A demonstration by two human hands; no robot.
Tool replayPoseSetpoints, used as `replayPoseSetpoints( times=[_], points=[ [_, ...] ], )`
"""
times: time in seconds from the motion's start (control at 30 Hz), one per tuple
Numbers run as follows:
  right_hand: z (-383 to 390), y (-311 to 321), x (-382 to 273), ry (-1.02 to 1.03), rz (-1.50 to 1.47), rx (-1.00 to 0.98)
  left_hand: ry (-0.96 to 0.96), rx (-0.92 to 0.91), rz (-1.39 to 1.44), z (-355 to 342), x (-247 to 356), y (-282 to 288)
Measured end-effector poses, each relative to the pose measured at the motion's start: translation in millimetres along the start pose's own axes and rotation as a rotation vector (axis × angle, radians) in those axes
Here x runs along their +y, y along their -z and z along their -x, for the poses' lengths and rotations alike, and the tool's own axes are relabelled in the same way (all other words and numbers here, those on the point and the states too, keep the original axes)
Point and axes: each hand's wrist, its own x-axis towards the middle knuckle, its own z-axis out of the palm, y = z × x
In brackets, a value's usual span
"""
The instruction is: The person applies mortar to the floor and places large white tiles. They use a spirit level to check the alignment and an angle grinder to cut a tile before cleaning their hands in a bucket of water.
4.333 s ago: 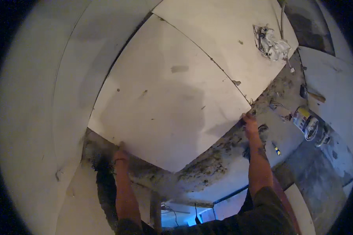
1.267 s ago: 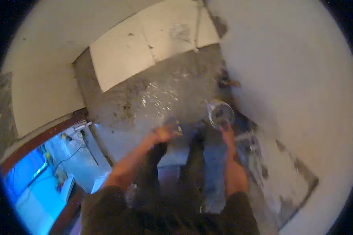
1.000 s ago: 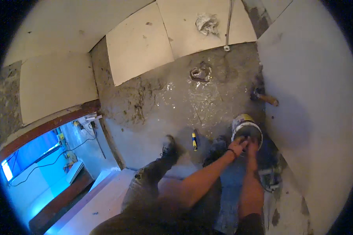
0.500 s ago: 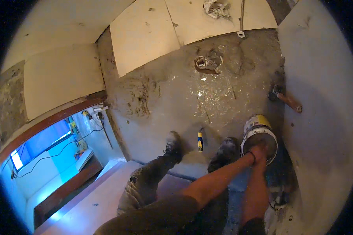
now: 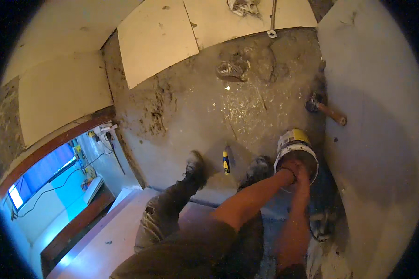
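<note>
1. Currently both hands are in the bucket (image 5: 287, 140), on the wet grey floor (image 5: 200, 121) beside the wearer's right shoe (image 5: 258, 168); its mouth faces the wearer.
2. Left hand (image 5: 291, 169), dark band at the wrist, is just beside right hand (image 5: 303, 173). I cannot tell whether fingers are spread, pressed together or pinching; contents unclear to me.
3. Progress, my judgement: bucket work is under way, neither hand withdrawn. Two cream tiles (image 5: 159, 44) sit edge to edge beyond; rough, uncovered surface borders them.
4. Nearby: yellow-and-dark-handled hand tool (image 5: 226, 162) lies between the shoes; wooden-handled tool, possibly a mallet (image 5: 331, 114), beyond the bucket.
5. Farther: pipe (image 5: 273, 16) over the tiles; at left, a blue-lit opening (image 5: 46, 172).
6. Writing: yellow-and-white label (image 5: 297, 136) on the bucket, print too small for me; I make out none elsewhere.
</note>
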Motion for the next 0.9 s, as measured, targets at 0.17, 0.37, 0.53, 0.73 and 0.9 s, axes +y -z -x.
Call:
replayPoseSetpoints(
  times=[0.17,0.37,0.53,0.73,0.9],
  points=[
    [-10,-6,10,-0.725,-1.004,0.168,0.002,-0.008,0.005,2,0,0],
    [37,-21,-14,-0.521,-0.624,0.210,0.000,0.029,0.166,16,14,10],
    [-11,-9,-57,-0.306,-0.225,0.099,0.012,0.025,0.242,22,18,13],
    [20,-8,-58,-0.292,0.109,0.320,0.048,0.021,0.290,27,13,8],
    [-25,19,21,-0.303,1.141,-0.105,0.024,0.011,0.292,28,26,16]
  ],
)
